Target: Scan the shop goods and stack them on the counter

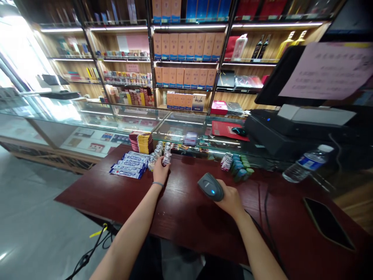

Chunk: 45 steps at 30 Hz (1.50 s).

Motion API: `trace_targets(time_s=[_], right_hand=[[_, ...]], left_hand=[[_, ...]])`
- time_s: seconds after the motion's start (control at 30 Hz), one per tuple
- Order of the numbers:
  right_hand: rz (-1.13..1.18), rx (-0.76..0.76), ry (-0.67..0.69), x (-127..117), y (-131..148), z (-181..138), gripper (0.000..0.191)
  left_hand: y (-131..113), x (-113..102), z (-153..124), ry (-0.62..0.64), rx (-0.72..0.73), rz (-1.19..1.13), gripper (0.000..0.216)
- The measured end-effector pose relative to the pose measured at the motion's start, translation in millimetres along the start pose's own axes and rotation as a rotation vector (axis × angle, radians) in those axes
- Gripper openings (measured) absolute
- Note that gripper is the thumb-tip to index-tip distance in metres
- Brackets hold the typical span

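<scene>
My left hand [161, 172] is closed on a small clear jar [166, 158] with a silver lid, at the front of a cluster of similar jars [159, 148]. Just left of them lie several blue-and-white packets [130, 165] in an overlapping row. Behind the packets stands a stack of red and yellow packs [141, 142]. In my right hand [231, 196] is a dark grey barcode scanner [210, 187], held above the table with a blue light lit on it. Beyond the scanner stand small jars with reddish contents [226, 161] and rows of green and blue-capped tubes [241, 168].
The dark red wooden table [180, 202] adjoins a glass display counter [186, 124]. At right are a water bottle [307, 164], a phone [329, 222], a cable [266, 212] and a monitor with a pink paper [326, 70]. Stocked shelves [189, 62] line the back wall.
</scene>
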State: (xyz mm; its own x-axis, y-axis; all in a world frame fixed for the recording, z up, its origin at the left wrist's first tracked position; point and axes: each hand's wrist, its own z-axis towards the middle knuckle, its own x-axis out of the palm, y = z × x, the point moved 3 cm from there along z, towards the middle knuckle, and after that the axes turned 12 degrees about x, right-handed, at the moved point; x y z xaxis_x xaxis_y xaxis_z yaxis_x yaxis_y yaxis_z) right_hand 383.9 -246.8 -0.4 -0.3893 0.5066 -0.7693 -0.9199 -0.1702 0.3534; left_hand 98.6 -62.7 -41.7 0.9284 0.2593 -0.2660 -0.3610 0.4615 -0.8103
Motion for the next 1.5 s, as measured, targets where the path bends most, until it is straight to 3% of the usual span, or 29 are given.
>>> trace_targets(time_s=[0.13,0.3,0.47,0.63,1.07,1.2,1.5], right_hand=[[-0.002,0.009,-0.011,0.1,-1.3,0.0,0.037],[-0.008,0.021,-0.008,0.8,-2.8,-0.6,0.037],[-0.002,0.001,-0.018,0.1,-1.9,-0.2,0.038],[-0.004,0.007,-0.022,-0.9,-2.1,-0.2,0.037],[-0.017,0.017,-0.017,-3.5,-5.6,0.6,0.044],[-0.013,0.018,-0.012,-4.5,-6.0,0.9,0.043],[-0.026,0.058,-0.015,-4.3,-5.7,1.3,0.042]], left_hand=[[3.4,2.5,-3.5,0.046,-0.036,0.094,0.043],[3.8,0.9,-7.7,-0.012,-0.081,0.055,0.056],[3.9,0.2,-9.6,-0.055,-0.031,0.026,0.054],[3.0,6.2,-3.9,-0.016,-0.050,0.096,0.045],[6.0,16.4,14.8,0.008,-0.074,0.170,0.046],[7.5,16.4,13.6,0.032,-0.065,0.219,0.052],[6.3,12.8,9.2,-0.041,0.041,0.084,0.063]])
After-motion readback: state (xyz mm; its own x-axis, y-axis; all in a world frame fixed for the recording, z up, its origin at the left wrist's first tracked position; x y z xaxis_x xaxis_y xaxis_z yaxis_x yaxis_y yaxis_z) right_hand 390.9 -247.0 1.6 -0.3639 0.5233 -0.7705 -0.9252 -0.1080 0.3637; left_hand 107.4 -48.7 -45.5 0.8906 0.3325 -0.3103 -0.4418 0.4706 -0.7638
